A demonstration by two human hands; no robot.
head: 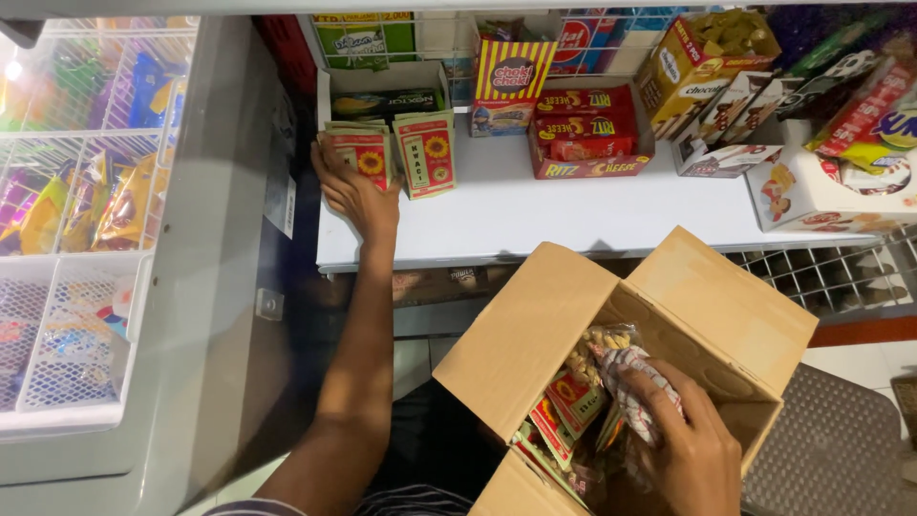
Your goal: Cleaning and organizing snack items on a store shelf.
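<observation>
1. Left hand [355, 194], fingers spread flat against sunflower-seed packets [363, 153], far left on white shelf [535, 215].
2. Right hand [693, 444] clutching snack packets [626, 377] inside near cardboard box [535, 325].
3. Likely light, crinkly, slippery; best gripped across flat faces.

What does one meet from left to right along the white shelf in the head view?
left hand on red-and-green sunflower packets → second stack of such packets → striped yellow-red box → red cracker display box → white carton
</observation>
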